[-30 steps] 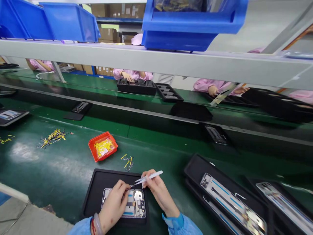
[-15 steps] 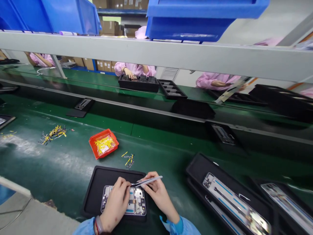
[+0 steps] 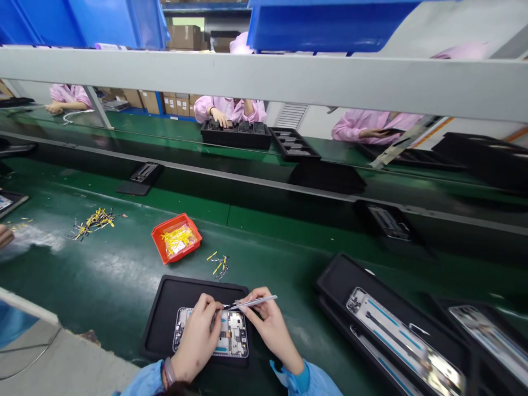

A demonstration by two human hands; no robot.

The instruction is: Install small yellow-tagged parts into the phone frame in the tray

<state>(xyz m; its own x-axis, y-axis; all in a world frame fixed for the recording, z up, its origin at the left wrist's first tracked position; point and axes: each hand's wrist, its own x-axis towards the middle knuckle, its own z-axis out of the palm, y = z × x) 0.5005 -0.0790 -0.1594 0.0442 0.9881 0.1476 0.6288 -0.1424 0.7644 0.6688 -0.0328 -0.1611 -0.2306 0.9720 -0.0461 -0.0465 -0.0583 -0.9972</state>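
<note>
An opened phone frame [image 3: 234,336] with its circuit board and blue strips showing lies in a shallow black tray [image 3: 165,300]. My left hand [image 3: 198,336] rests over the frame's left part and hides some of it. Its thumb and fingers are pinched at the frame's upper edge; a small dark piece shows by the fingertips, too small to name. With my right hand [image 3: 268,324] I grip a pair of tweezers [image 3: 259,301], whose tips point left toward my left fingertips.
Beyond the tray are a red bin [image 3: 181,254] of yellow strips and a small heap of strips [image 3: 220,266]. Black trays with phone frames [image 3: 396,335] stand at right. A shelf beam [image 3: 231,74] crosses above. Another person's hand [image 3: 5,235] shows at left; co-workers in pink sit opposite.
The view has tilted slightly down. My hands and the tweezers keep nearly the same pose at the frame. A co-worker's hand has appeared at the left edge.
</note>
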